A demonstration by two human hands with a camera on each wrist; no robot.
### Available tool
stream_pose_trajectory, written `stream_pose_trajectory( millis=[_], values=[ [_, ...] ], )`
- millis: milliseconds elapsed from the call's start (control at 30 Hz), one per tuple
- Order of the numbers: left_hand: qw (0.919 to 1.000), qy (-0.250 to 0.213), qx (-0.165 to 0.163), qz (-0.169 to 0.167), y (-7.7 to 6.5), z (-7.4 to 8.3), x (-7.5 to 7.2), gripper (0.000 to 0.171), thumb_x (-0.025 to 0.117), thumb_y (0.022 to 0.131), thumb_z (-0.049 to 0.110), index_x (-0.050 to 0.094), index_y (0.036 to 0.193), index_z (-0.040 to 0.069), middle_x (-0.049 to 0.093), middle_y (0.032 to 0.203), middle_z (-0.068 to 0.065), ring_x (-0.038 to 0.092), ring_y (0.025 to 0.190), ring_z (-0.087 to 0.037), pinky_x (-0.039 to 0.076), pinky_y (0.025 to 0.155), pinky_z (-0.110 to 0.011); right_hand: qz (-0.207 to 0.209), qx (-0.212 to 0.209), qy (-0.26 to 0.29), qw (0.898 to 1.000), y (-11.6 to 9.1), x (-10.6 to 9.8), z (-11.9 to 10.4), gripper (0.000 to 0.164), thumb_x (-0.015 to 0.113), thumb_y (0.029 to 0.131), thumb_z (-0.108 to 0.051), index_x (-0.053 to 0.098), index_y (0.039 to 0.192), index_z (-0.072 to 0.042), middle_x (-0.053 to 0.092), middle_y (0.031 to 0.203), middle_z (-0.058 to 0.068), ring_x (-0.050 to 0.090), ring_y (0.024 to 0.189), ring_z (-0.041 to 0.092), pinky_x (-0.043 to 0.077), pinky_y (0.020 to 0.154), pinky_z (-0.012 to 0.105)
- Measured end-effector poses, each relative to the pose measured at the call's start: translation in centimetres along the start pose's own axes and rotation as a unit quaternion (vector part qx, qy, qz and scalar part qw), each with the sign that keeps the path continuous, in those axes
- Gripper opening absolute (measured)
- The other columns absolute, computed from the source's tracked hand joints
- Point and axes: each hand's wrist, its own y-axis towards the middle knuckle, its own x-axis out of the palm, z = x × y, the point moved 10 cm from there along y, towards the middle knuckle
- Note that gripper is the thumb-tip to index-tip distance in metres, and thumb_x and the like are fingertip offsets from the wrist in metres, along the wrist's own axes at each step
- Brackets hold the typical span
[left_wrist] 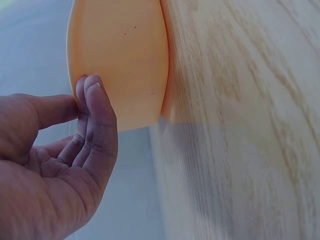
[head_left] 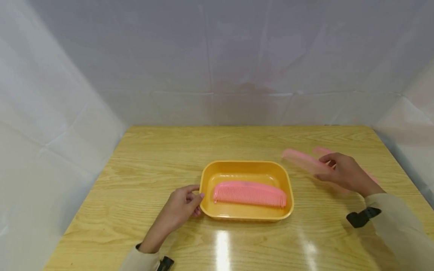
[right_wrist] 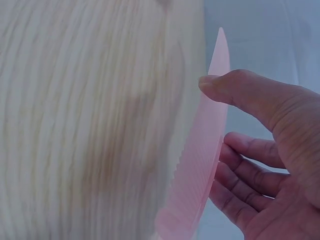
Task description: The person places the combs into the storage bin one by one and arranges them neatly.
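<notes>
A pink comb point(head_left: 250, 192) lies in a yellow plastic tray point(head_left: 237, 216), teeth facing the near side. My left hand point(head_left: 179, 207) pinches the tray's left rim; in the left wrist view thumb and fingers meet at the edge of the tray wall point(left_wrist: 127, 55). To the right of the tray, my right hand point(head_left: 347, 174) grips another pink comb point(head_left: 301, 160), blurred in the head view. The right wrist view has this comb point(right_wrist: 197, 150) between thumb and fingers, seemingly above the table. A further pink comb point(head_left: 321, 150) shows beyond the right hand, partly hidden by it.
The wood-grain table point(head_left: 145, 162) stretches out around the tray. Pale sheeting point(head_left: 203, 67) hangs behind the table and along both sides. Dark straps point(head_left: 363, 217) sit at both cuffs.
</notes>
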Motion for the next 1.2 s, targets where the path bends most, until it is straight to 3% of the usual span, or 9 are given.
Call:
stream_pose_trajectory(
  millis=[567, 833, 1200],
  values=[
    [1.0000, -0.003, 0.007, 0.004, -0.1, 0.2, 0.0, 0.045, 0.060, 0.103, 0.012, 0.051, 0.141, -0.010, 0.067, 0.077, -0.006, 0.065, 0.065, -0.018, 0.061, 0.059, -0.034, 0.017, -0.034, -0.003, 0.999, 0.6, -0.4, -4.1, 0.057, 0.084, 0.085, -0.028, 0.064, 0.123, 0.009, 0.065, 0.110, 0.021, 0.062, 0.090, 0.030, 0.056, 0.070, 0.041],
    [1.0000, -0.004, 0.006, 0.004, -0.1, 0.1, 0.0, 0.045, 0.060, 0.103, 0.012, 0.051, 0.141, -0.010, 0.067, 0.077, -0.006, 0.065, 0.065, -0.018, 0.061, 0.059, -0.034, 0.006, -0.031, -0.001, 1.000, 0.9, -0.2, -6.1, 0.057, 0.084, 0.085, -0.030, 0.063, 0.125, 0.006, 0.063, 0.115, 0.021, 0.060, 0.095, 0.032, 0.056, 0.076, 0.047],
    [0.9999, 0.002, 0.012, 0.002, -0.1, 0.3, 0.0, 0.044, 0.060, 0.103, 0.012, 0.051, 0.141, -0.010, 0.066, 0.076, -0.005, 0.065, 0.063, -0.018, 0.061, 0.058, -0.034, -0.001, -0.051, -0.006, 0.999, 1.6, 0.6, -9.2, 0.053, 0.086, 0.083, -0.026, 0.066, 0.122, 0.004, 0.064, 0.114, 0.019, 0.059, 0.095, 0.030, 0.055, 0.076, 0.045]
  ],
)
